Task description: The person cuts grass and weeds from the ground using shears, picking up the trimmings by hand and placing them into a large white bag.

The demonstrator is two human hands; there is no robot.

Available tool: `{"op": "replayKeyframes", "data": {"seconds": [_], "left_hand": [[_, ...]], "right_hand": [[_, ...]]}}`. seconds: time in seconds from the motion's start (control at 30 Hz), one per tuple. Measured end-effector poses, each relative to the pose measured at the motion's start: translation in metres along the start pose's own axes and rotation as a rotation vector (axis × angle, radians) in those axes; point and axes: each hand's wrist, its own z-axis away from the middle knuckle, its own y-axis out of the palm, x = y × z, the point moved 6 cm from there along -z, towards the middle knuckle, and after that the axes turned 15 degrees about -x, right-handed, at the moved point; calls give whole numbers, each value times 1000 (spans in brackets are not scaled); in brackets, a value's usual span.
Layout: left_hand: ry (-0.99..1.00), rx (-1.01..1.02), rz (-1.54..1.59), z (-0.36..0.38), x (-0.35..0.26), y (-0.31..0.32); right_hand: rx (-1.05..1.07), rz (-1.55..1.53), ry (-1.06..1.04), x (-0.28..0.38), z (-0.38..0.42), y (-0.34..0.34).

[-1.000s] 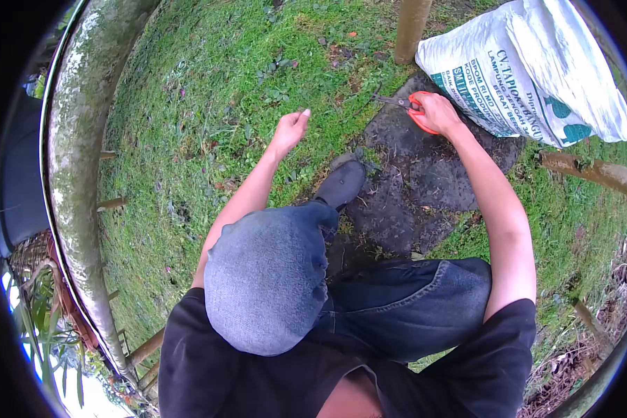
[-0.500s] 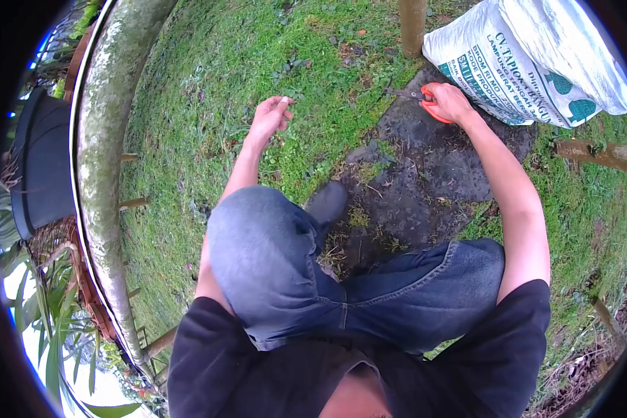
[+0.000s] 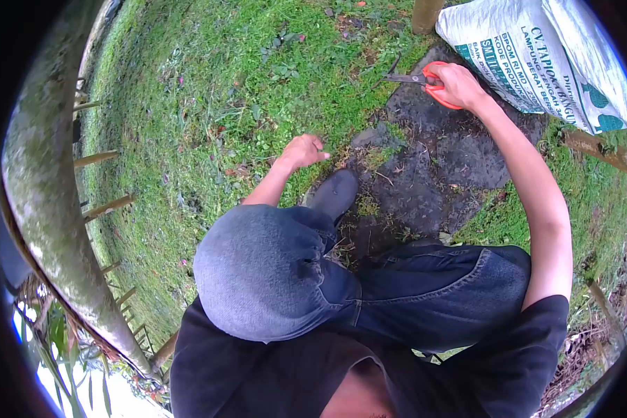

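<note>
Orange-handled scissors point(image 3: 411, 79) are in my right hand point(image 3: 461, 85), its fingers wrapped round the handles. Their blades are spread and point left over the grass at the edge of a dark stone slab point(image 3: 435, 167). My left hand point(image 3: 304, 152) is above the grass point(image 3: 223, 125), just beyond my boot point(image 3: 336, 192). Its fingers are loosely bent, with the thumb apart from them, and nothing shows between them.
A white printed sack point(image 3: 536, 63) stands at the upper right, near my right hand. A wooden post point(image 3: 426, 15) is beside it. At the left runs a thick mossy pole point(image 3: 42, 167), with short stakes point(image 3: 108, 207) beyond. My bent knees are below my hands.
My left hand has moved right and nearer my boot, its thumb now apart from the bent fingers. The scissors are still in my right hand. The view has shifted.
</note>
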Motion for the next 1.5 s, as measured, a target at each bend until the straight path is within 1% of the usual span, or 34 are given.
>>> {"op": "replayKeyframes", "data": {"seconds": [0.03, 0.13, 0.23, 0.33, 0.37, 0.53, 0.6, 0.63, 0.73, 0.87, 0.9, 0.97, 1.0, 1.1, 1.13, 1.2, 1.23, 1.27, 1.33, 1.37, 1.4, 1.5], "left_hand": [[-18, 20, -17, -3, 3, 3], [-20, -13, 60, -12, 16, 14], [-1, 39, 224, -18, 16, 27], [59, -25, 222, -19, 7, 29], [42, -16, 198, -20, 7, 28], [-9, 43, 86, -21, -8, 10], [58, -21, 64, -22, -8, 8], [91, -55, 52, -24, -8, 6], [84, -111, 31, -31, -2, -9], [125, -229, 57, -38, 4, -41], [123, -231, 123, -42, 7, -42], [121, -238, 256, -53, 10, -44], [112, -264, 273, -53, 4, -50], [47, -276, 451, -47, -30, -67], [107, -302, 436, -47, -41, -73], [229, -367, 413, -50, -61, -89], [225, -410, 427, -55, -65, -101], [218, -450, 436, -60, -65, -114], [170, -564, 470, -73, -53, -133], [195, -596, 537, -85, -42, -136], [143, -585, 583, -88, -32, -138], [-23, -575, 784, -93, -7, -122]], "right_hand": [[-1, -13, -6, 6, -2, 2], [-9, -64, -45, 28, -5, 12], [109, -50, -68, 52, -6, 22], [211, -50, -47, 67, -9, 24], [234, -40, -49, 71, -10, 25], [163, -38, -54, 74, -17, 28], [125, -53, -53, 75, -19, 26], [139, -44, -50, 74, -19, 29], [170, -33, -42, 68, -18, 35], [163, -60, -29, 66, -18, 38], [156, -70, -23, 69, -20, 36], [210, -81, 69, 71, -22, 40], [237, -86, 117, 74, -25, 43], [157, -337, 258, 80, -31, 58], [28, -372, 268, 85, -35, 59], [-48, -421, 294, 93, -46, 63], [-85, -445, 302, 95, -52, 61], [-49, -475, 320, 94, -56, 61], [15, -349, 251, 98, -71, 42], [46, -283, 219, 98, -73, 34], [37, -239, 203, 90, -75, 35], [-129, -199, 268, 67, -69, 48]]}}
